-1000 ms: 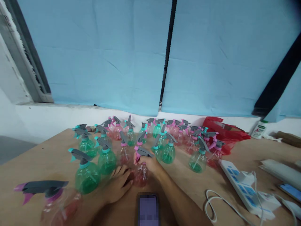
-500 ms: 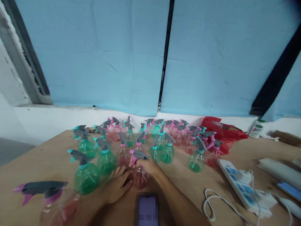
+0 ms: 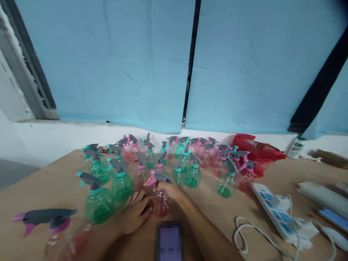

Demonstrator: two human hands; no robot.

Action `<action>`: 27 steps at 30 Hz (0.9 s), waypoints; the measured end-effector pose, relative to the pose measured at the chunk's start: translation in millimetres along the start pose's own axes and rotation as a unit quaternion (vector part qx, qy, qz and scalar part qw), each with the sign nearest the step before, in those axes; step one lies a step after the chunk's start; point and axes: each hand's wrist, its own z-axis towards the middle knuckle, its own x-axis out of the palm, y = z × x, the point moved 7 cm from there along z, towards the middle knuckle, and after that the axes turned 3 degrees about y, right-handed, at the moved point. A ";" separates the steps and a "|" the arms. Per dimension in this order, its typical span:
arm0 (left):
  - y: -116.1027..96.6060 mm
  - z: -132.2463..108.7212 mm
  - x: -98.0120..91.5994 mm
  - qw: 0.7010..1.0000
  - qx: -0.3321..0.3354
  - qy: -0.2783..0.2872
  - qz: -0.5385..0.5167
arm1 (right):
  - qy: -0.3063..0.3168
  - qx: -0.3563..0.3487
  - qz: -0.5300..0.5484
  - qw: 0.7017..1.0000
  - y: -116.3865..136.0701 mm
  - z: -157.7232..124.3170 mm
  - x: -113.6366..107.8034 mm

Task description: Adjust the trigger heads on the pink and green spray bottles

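My right hand (image 3: 170,190) grips the neck of a clear pink spray bottle (image 3: 161,206) with a grey and pink trigger head, upright on the table in front of me. Lying on the tabletop just left of that bottle, my left hand (image 3: 136,210) has its fingers spread and holds nothing. I cannot tell whether its fingertips touch the bottle. Green spray bottles (image 3: 99,206) with turquoise collars stand left of my left hand. A larger-looking pink spray bottle (image 3: 67,241) is close by at the lower left.
Several more pink and green spray bottles (image 3: 192,177) crowd the table toward the wall. A red plastic bag (image 3: 255,154) and a white bottle (image 3: 296,148) are at the back right. Nearer are a power strip (image 3: 280,214), a loose white cable (image 3: 252,226) and phones (image 3: 170,243).
Both hands keep almost the same place; my right fingers shift slightly at the trigger of the pink spray bottle. The whole view has moved a little.
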 end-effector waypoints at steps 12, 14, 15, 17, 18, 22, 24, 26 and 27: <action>-1.0 -1.8 -0.8 1.000 0.004 0.006 -0.004 | 0.016 -0.018 0.022 0.999 0.7 -0.1 1.1; 0.1 -1.7 0.1 1.000 0.001 0.006 0.000 | 0.016 -0.016 0.023 0.999 0.2 -0.5 0.0; 1.0 -1.6 0.8 1.000 0.001 0.004 0.002 | 0.011 -0.014 0.023 1.000 -2.0 -0.6 -1.3; 3.2 -1.3 2.4 1.000 -0.001 -0.002 0.005 | 0.001 -0.010 0.023 1.000 -9.3 -0.5 -3.5; 4.2 -1.1 2.9 1.000 -0.003 -0.004 0.007 | 0.001 -0.006 0.020 1.000 -13.6 -0.3 -3.7; 3.7 -0.5 4.0 1.000 -0.005 0.002 0.009 | -0.008 0.005 -0.004 1.000 -22.6 0.8 -3.0; 2.4 -0.2 3.2 1.000 -0.004 0.002 0.007 | -0.019 0.000 -0.014 1.000 -18.7 0.3 -2.9; 2.3 0.2 1.9 1.000 -0.005 -0.005 0.007 | 0.002 -0.009 -0.016 1.000 -10.5 -0.7 1.5; 2.3 0.4 1.7 1.000 -0.003 -0.007 0.010 | 0.020 -0.011 -0.011 1.000 -5.5 -1.4 4.8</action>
